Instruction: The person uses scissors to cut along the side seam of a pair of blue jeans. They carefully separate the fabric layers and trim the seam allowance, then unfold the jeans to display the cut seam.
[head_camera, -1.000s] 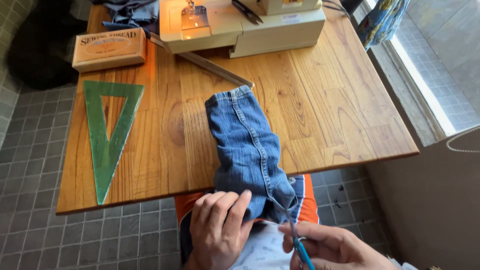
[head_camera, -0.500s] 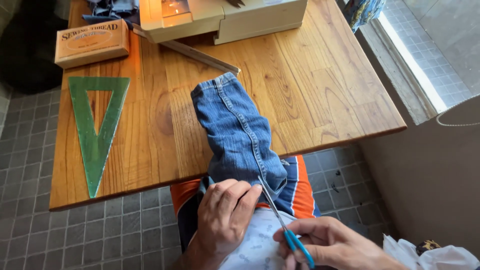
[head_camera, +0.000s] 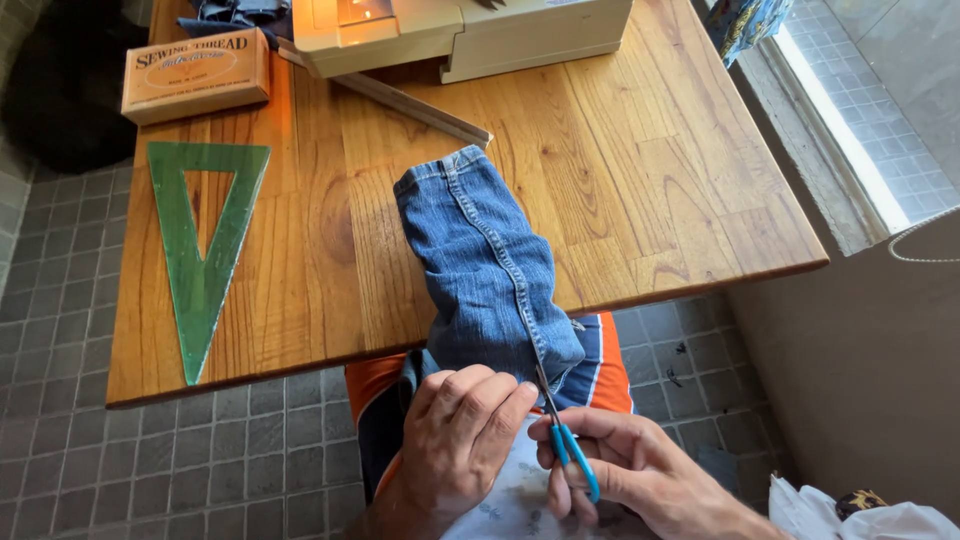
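Observation:
A blue denim trouser leg (head_camera: 482, 268) lies across the wooden table (head_camera: 640, 170), its lower end hanging over the near edge onto my lap. My left hand (head_camera: 462, 432) presses on that lower end, fingers curled over the cloth. My right hand (head_camera: 625, 478) grips small scissors with blue handles (head_camera: 566, 440); their thin blades point up along the seam of the denim.
A green see-through triangle ruler (head_camera: 203, 255) lies at the table's left. A cardboard thread box (head_camera: 195, 75) sits at the back left, a beige sewing machine (head_camera: 460, 30) at the back, a long straight ruler (head_camera: 415, 105) in front of it. Grey tiled floor surrounds the table; a window ledge runs on the right.
The view has shifted closer and slightly lower. My right hand has brought the scissors up to the denim's seam; my left hand stays on the cloth.

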